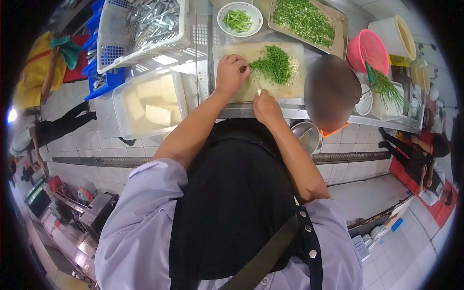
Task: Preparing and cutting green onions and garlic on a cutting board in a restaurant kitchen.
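Observation:
A pale cutting board (290, 92) lies before me on the steel counter. My right hand (267, 108) grips the light handle of a kitchen knife (256, 79), whose blade points away from me, beside my left hand. The fingers of my left hand (233, 73) are curled on the board at the left edge of the chopped green herbs (277, 69), pinching what seems to be a bunch of green stalks, mostly hidden. Small whitish chopped bits (294, 67) lie along the right side of the green pile.
Behind the board are a bowl of cut green stems (239, 21) and a tray of chopped greens (304, 21). Left stand a white basket of cutlery (145, 54) and a tub with pale blocks (158, 115). A person's blurred head (330, 92) is close at right, near a pink bucket (368, 50).

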`<act>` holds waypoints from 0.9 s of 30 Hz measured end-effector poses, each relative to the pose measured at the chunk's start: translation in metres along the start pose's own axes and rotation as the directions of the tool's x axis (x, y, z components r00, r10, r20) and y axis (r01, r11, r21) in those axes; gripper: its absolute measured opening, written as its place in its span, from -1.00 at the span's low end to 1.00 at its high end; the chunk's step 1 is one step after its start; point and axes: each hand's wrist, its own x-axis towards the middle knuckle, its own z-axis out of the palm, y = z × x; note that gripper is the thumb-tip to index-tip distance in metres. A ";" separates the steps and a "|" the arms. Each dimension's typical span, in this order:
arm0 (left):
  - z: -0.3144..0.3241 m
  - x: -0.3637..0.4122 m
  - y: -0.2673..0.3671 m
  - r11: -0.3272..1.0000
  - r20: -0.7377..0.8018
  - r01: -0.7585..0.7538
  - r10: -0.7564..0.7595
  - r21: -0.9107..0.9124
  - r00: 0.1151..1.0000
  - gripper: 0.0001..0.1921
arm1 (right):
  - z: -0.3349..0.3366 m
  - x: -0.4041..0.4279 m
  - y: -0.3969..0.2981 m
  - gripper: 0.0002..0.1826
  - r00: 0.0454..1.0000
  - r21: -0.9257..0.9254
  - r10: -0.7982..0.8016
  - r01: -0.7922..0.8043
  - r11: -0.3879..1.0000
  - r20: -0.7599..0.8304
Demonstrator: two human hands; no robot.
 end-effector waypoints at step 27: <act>-0.012 -0.005 -0.004 0.999 0.085 -0.006 0.009 -0.038 0.996 -0.80 | 0.006 -0.001 0.015 -0.60 0.995 0.040 -0.089 0.091 0.995 -0.036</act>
